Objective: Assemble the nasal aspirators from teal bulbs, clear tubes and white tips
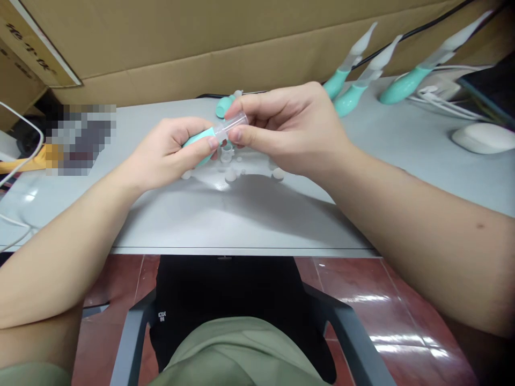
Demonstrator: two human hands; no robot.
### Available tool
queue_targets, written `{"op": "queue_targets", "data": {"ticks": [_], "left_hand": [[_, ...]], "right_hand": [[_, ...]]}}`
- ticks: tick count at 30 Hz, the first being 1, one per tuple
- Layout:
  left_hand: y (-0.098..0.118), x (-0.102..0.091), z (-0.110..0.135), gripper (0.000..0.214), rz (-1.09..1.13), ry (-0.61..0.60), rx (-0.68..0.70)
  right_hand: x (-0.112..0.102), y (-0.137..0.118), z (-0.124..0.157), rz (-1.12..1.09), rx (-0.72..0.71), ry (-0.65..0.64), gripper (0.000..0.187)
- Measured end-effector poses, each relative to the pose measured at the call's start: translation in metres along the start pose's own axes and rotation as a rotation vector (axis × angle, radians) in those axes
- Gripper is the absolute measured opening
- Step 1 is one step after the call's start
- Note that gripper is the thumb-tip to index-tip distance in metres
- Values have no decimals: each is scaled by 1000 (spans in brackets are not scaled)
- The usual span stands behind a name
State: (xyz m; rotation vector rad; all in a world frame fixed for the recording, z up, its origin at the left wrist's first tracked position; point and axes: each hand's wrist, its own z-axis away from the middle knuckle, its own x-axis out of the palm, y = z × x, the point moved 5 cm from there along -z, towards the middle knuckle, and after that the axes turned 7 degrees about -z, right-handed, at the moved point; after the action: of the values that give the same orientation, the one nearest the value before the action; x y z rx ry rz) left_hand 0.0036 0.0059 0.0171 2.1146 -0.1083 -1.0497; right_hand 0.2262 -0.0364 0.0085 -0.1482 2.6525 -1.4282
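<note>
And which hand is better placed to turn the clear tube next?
Probably the right hand: its thumb and fingertips are at the clear tube, while the left hand holds the green bulb.

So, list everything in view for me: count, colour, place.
Held bulb: one, teal, in left hand
Clear tube: one, transparent, on held bulb, in right fingertips
Tipped bulbs: three, teal with clear necks and white tips, right rear
Loose bulb: one, teal, behind the hands, partly hidden
Small parts: several, white or clear, below the hands
Mouse: one, white, right
Dark object: one, black, right edge
White cables: several, right rear and far left
Desk: one, pale grey, beneath
Cardboard: brown, back
Orange object: one, far left, partly blurred
Armrests: two, grey, below desk
Floor: red tiles
Left hand: one, bare
Right hand: one, bare
</note>
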Motion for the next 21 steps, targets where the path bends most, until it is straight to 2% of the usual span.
{"op": "queue_targets", "data": {"ticks": [5,10,16,21], "left_hand": [[1,-4,2,56,-45,-62,8],[-1,-7,3,49,-104,-65,33],[-4,-7,4,59,-111,-85,9],[-4,-8,4,61,-90,-83,-5]], "right_hand": [[1,-7,4,97,-14,-36,17],[4,-6,6,166,-71,-23,11],[7,-14,8,308,-99,-99,4],[8,-17,10,413,-139,-66,14]]}}
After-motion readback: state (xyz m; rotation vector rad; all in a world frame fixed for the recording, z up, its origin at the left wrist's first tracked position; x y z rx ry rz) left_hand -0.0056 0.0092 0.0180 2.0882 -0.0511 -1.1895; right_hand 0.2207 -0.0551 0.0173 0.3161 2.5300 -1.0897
